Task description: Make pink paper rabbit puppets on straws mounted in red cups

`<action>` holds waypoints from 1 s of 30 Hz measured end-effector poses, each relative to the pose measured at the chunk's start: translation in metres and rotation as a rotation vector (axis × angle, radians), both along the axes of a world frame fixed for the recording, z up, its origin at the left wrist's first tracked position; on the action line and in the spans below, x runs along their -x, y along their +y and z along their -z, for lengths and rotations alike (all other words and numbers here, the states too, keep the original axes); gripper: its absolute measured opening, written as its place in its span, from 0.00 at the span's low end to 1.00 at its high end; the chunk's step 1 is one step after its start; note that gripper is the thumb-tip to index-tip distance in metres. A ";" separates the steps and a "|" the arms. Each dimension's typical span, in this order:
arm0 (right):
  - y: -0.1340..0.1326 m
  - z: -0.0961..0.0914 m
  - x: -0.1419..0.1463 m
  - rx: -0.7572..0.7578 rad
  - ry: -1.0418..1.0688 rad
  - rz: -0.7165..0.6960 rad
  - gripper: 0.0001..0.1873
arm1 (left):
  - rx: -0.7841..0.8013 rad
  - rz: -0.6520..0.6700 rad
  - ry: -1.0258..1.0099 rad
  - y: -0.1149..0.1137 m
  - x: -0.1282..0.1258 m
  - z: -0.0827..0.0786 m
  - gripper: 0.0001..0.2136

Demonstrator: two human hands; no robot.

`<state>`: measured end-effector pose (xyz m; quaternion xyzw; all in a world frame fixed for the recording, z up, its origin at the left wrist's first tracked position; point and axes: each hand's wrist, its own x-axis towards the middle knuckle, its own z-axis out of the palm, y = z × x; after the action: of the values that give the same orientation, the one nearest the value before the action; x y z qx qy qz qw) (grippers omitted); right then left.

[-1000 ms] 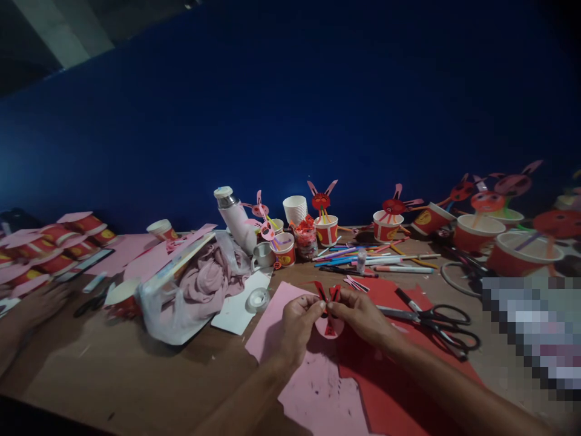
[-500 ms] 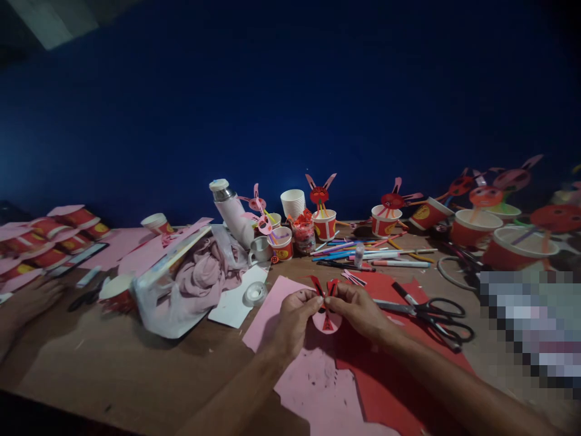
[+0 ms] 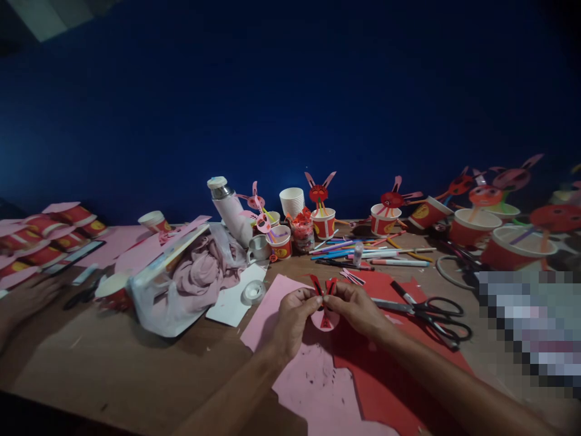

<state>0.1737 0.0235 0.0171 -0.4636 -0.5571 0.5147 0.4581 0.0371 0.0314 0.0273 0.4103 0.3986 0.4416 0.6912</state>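
Between my two hands is a small paper rabbit face [image 3: 324, 321], a pink disc with red and black pieces and two red ears sticking up. My left hand [image 3: 297, 312] pinches it on the left side, thumb and fingers closed near the base of the ear. From the other side my right hand [image 3: 351, 306] pinches it the same way, the thumbs almost touching. Below them lie pink paper [image 3: 313, 387] with cut edges and dark marks, and red paper [image 3: 390, 381]. Black-handled scissors [image 3: 424, 310] rest on the red sheet beside my right wrist.
Markers [image 3: 399, 262] and a tape roll [image 3: 253, 292] lie behind my hands. Decorated paper cups [image 3: 324, 225] line the wall, with a flask [image 3: 231, 212] and a jar of red scraps [image 3: 302, 233]. A plastic bag with cloth [image 3: 200, 278] sits left; another person's hand [image 3: 31, 300] rests far left.
The view has shifted slightly. Both hands still pinch the paper rabbit face in nearly the same place.
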 end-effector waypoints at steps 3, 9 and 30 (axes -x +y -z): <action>-0.001 -0.002 0.000 0.001 -0.003 0.004 0.09 | 0.002 -0.006 0.000 0.000 -0.001 -0.001 0.06; -0.002 -0.004 0.001 -0.013 -0.013 0.029 0.10 | 0.001 -0.028 -0.007 -0.001 -0.001 -0.002 0.08; 0.004 -0.002 -0.004 0.041 0.035 0.082 0.15 | 0.046 -0.050 0.112 -0.004 0.000 -0.013 0.07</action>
<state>0.1781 0.0271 0.0196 -0.4862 -0.5188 0.5148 0.4790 0.0373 0.0273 0.0398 0.4085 0.4566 0.4258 0.6658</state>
